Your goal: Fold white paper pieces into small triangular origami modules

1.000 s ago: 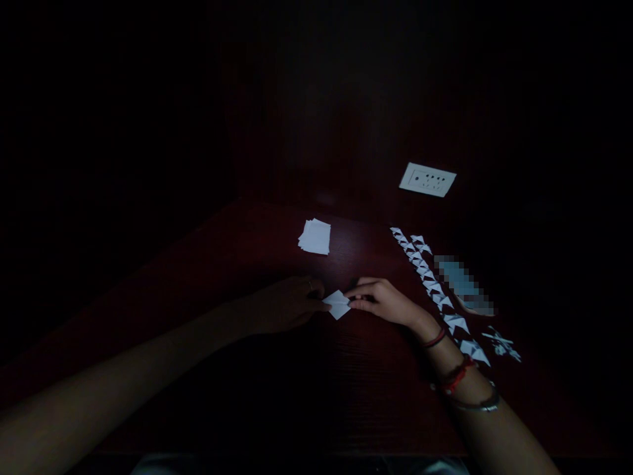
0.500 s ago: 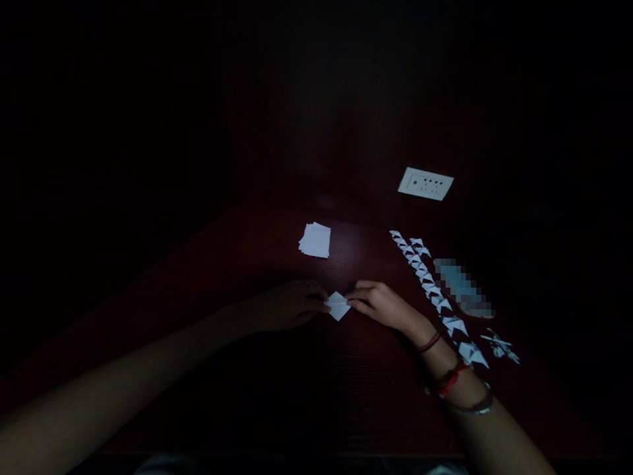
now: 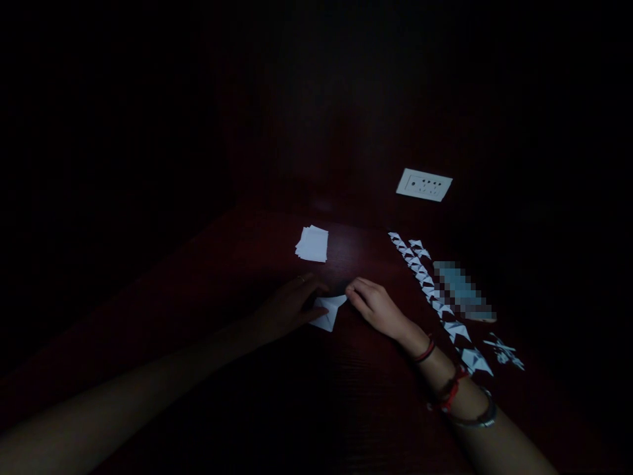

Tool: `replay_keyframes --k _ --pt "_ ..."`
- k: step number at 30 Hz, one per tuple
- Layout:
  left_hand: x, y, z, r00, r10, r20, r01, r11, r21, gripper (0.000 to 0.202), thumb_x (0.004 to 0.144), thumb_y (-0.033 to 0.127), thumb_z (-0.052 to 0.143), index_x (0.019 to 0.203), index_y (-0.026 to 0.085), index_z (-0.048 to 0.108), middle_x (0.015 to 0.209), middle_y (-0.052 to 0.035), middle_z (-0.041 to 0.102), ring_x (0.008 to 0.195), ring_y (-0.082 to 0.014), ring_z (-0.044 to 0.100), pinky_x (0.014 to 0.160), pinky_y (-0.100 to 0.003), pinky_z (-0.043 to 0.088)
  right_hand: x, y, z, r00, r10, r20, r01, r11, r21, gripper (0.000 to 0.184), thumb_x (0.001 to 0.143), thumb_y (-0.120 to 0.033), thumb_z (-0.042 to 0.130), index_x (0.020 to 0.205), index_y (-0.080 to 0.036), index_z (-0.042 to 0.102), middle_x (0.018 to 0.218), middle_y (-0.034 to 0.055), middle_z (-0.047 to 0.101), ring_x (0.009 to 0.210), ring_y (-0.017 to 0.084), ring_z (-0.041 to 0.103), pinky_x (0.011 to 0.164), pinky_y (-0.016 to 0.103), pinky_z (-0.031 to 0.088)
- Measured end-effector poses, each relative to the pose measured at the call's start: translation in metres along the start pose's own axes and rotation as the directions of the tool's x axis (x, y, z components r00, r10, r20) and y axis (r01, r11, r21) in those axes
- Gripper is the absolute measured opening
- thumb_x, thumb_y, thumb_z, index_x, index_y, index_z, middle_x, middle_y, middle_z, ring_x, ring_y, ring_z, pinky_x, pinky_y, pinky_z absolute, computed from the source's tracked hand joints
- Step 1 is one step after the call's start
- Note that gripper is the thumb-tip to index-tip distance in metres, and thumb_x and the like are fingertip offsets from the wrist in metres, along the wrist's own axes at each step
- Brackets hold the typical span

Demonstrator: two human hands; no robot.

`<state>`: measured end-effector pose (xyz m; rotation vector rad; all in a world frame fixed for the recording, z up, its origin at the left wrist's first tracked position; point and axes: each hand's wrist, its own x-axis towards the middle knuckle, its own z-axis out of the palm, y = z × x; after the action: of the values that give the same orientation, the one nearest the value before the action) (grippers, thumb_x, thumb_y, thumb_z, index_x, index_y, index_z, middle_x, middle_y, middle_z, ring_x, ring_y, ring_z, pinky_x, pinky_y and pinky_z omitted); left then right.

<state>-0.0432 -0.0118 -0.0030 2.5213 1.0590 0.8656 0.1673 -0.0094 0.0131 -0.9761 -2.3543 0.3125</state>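
Observation:
Between my hands, low over the dark red table (image 3: pixel 376 389), is a small white folded paper (image 3: pixel 327 317) with creases across it. My left hand (image 3: pixel 294 303) grips its left side, the thumb lying over the paper's face; part of the sheet is hidden beneath the fingers. At the upper right corner, my right hand (image 3: pixel 373 305) pinches the drawn-out tip with thumb and fingers together. Beyond the hands lies a loose stack of white paper sheets (image 3: pixel 312 244).
Right of my right hand runs a long row of folded white paper pieces (image 3: pixel 425 280), with a short second row (image 3: pixel 419 248) beside it. A blurred-out flat device (image 3: pixel 463 290) and a small heap of white bits (image 3: pixel 504 351) lie farther right. A socket plate (image 3: pixel 424 185) is on the wall.
The paper has gone from a flat diamond to a turned shape with one corner drawn out to the right. My left thumb has moved onto its face; the view has shifted slightly.

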Motion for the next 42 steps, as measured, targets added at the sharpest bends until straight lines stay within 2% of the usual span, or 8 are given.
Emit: replay_keyframes --k 6,10,14,18,23,28,34,42 --pt "-0.001 -0.011 0.004 0.994 -0.069 0.081 0.075 0.994 -0.080 0.029 0.075 0.024 0.058 0.102 0.019 0.051 0.091 -0.0006 0.057 0.085 -0.0152 0.053 0.077 -0.028 0.041 0.001 0.007 0.007 0.996 0.075 -0.054 -0.073 0.996 0.041 0.021 0.088 -0.023 0.037 0.076 -0.016 0.053 0.074 0.0022 0.056 0.069 0.011 0.052 0.064 0.021 0.040" --pt "0.002 -0.008 0.001 0.986 -0.108 0.129 0.126 0.982 -0.144 0.020 0.075 0.021 0.055 0.095 0.017 0.056 0.085 -0.0004 0.059 0.079 -0.0139 0.055 0.072 -0.026 0.042 0.001 0.007 0.009 0.995 0.082 -0.050 -0.085 0.995 -0.057 0.017 0.086 -0.023 0.041 0.082 -0.016 0.056 0.080 0.0039 0.059 0.074 0.013 0.055 0.069 0.024 0.041" --pt "0.004 -0.003 0.000 0.976 -0.190 0.106 0.205 0.965 -0.161 0.012 0.076 0.021 0.050 0.084 0.016 0.058 0.083 -0.0009 0.060 0.076 -0.0139 0.056 0.068 -0.025 0.043 0.000 -0.005 0.006 0.997 0.055 -0.058 -0.065 0.979 -0.195 0.017 0.085 -0.024 0.042 0.096 -0.017 0.053 0.091 0.0066 0.058 0.081 0.015 0.055 0.073 0.026 0.042" --pt "0.004 0.001 -0.002 0.967 -0.243 0.078 0.254 0.949 -0.186 0.012 0.077 0.022 0.047 0.080 0.017 0.058 0.080 0.0009 0.060 0.075 -0.0135 0.056 0.067 -0.024 0.043 0.000 -0.019 0.006 1.000 0.025 0.005 -0.023 0.969 -0.246 0.020 0.084 -0.032 0.045 0.092 -0.018 0.055 0.084 0.0057 0.058 0.078 0.016 0.054 0.072 0.027 0.042" --pt "0.004 0.003 0.001 0.960 -0.272 0.062 0.279 0.934 -0.222 0.015 0.078 0.024 0.043 0.078 0.017 0.057 0.077 0.0010 0.060 0.072 -0.0132 0.056 0.064 -0.023 0.043 0.000 -0.026 0.010 0.997 0.068 -0.023 -0.071 0.974 -0.213 0.034 0.074 -0.041 0.056 0.098 -0.017 0.052 0.086 0.0058 0.058 0.076 0.017 0.055 0.068 0.028 0.042" --pt "0.004 0.005 0.001 0.954 -0.295 0.056 0.300 0.930 -0.213 0.017 0.079 0.026 0.043 0.077 0.017 0.057 0.077 0.0010 0.060 0.072 -0.0140 0.055 0.064 -0.024 0.042 0.000 -0.023 0.015 0.989 0.135 -0.063 -0.137 0.990 -0.018 0.028 0.075 -0.021 0.052 0.102 -0.020 0.048 0.081 0.0018 0.059 0.069 0.013 0.055 0.063 0.024 0.042" --pt "0.002 0.001 0.001 0.984 -0.178 0.010 0.178 0.983 -0.047 0.010 0.076 0.020 0.050 0.083 0.017 0.056 0.080 0.0000 0.056 0.073 -0.0139 0.053 0.067 -0.026 0.041 0.002 -0.006 0.018 0.892 0.424 -0.159 -0.375 0.889 0.263 0.034 0.066 -0.012 0.052 0.098 -0.018 0.047 0.065 -0.0029 0.055 0.058 0.011 0.054 0.057 0.023 0.043" --pt "-0.005 -0.006 0.014 0.995 0.099 0.027 -0.102 0.981 0.167 0.017 0.081 0.017 0.050 0.095 0.020 0.058 0.091 -0.0022 0.052 0.087 -0.0162 0.047 0.078 -0.030 0.037 0.004 0.007 0.022 0.804 0.593 0.038 -0.527 0.682 0.507 0.032 0.068 -0.020 0.050 0.099 -0.016 0.045 0.046 -0.0070 0.053 0.035 0.007 0.043 0.038 0.018 0.033"
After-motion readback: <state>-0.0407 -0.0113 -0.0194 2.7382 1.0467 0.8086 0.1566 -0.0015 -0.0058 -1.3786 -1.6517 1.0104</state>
